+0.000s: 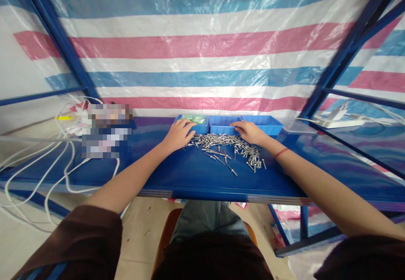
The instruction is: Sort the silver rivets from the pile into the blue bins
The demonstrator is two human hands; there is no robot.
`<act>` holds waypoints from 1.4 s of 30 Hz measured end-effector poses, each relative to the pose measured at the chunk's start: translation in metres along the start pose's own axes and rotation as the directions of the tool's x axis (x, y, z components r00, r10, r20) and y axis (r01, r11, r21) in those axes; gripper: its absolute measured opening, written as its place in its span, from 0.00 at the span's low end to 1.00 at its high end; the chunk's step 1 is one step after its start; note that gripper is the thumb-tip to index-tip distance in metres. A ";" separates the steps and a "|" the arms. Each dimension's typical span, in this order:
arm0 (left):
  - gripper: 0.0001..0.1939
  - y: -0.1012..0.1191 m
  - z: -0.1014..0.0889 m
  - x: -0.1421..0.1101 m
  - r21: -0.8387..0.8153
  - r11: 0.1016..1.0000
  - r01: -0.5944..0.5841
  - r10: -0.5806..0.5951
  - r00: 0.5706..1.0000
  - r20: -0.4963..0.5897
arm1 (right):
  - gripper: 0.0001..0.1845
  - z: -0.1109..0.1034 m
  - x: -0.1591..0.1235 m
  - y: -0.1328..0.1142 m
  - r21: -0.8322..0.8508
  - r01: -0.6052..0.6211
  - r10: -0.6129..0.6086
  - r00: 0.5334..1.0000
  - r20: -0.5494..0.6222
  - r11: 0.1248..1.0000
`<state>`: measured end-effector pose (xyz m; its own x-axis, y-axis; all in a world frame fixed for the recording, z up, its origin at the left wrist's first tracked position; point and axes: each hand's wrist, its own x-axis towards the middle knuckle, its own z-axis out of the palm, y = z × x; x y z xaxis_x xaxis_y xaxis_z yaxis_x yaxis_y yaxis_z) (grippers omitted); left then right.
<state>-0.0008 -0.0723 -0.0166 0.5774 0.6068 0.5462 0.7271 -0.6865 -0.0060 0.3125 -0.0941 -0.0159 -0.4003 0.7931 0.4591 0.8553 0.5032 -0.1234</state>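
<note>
Three blue plastic bins stand in a row at the back of the table. My left hand (179, 135) rests at the front left corner of the left bin (202, 128), fingers stretched over its rim and thumb apart. Clear packets with green contents (196, 119) lie in that bin. Across the front rim of the middle bin (220, 125) reach the fingers of my right hand (250, 133), loosely bent. The right bin (265, 122) is just behind this hand. Between my hands and the table edge lies a loose heap of silvery pop rivets (221, 141).
The blue table (202, 183) runs across the view. White cables (68, 166) loop over its left side, near a blurred-out object (107, 128). A white power strip (337, 117) lies at the right. Blue frame posts (344, 56) and a striped plastic sheet (190, 44) bound the back.
</note>
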 end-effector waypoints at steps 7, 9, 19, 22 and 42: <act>0.25 0.007 -0.012 -0.030 -0.034 0.987 0.155 -0.154 0.987 0.044 | 0.29 -0.026 -0.051 -0.025 0.044 -0.129 0.135 0.976 -0.172 0.991; 0.29 0.010 -0.013 -0.040 -0.066 0.981 0.180 -0.170 0.977 0.132 | 0.38 -0.026 -0.074 -0.034 0.054 -0.265 0.268 0.962 -0.056 0.963; 0.44 0.017 -0.003 -0.035 -0.105 0.972 0.211 -0.152 0.902 0.405 | 0.49 -0.003 -0.073 -0.073 0.039 -0.364 0.346 0.909 0.232 0.931; 0.45 0.023 -0.006 -0.033 -0.128 0.975 0.181 -0.114 0.903 0.415 | 0.48 0.006 -0.065 -0.088 0.055 -0.354 0.338 0.922 0.186 0.934; 0.22 0.084 0.013 -0.015 -0.313 0.931 0.187 -0.118 0.967 0.224 | 0.19 0.018 -0.009 -0.106 0.012 -0.242 0.242 0.969 -0.058 0.970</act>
<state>0.0564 -0.1337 -0.0361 0.5557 0.7581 0.3413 0.6688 -0.6515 0.3582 0.2192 -0.1487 -0.0233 -0.1617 0.8698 0.4661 0.9227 0.3007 -0.2411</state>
